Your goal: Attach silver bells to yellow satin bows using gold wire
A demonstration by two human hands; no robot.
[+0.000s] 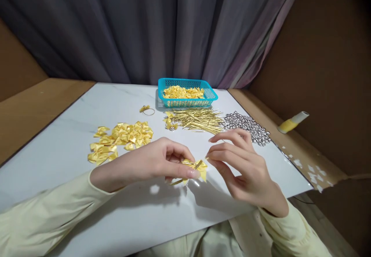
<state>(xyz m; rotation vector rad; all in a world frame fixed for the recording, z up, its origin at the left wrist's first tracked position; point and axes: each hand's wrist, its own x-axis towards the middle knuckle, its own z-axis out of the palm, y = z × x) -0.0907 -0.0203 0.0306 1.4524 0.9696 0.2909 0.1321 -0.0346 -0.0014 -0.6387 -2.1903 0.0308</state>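
My left hand (pixel 158 163) pinches a small yellow satin bow (pixel 199 168) with a gold wire tie across its middle, held just above the white table (pixel 87 106). My right hand (pixel 240 164) meets it from the right, thumb and forefinger closed at the bow's right edge, on the end of the gold tie as far as I can see. Behind my left hand lies a pile of yellow bows (pixel 121 139). Further back are a heap of gold wire ties (pixel 197 119) and a heap of silver bells (pixel 247 127).
A teal basket (pixel 213 94) holding finished yellow pieces stands at the back centre. A bow with a ring (pixel 146 109) lies left of it, another bow (pixel 169 122) by the ties. A yellow-and-white tube (pixel 292 122) rests on the brown ledge at right. Grey curtain behind.
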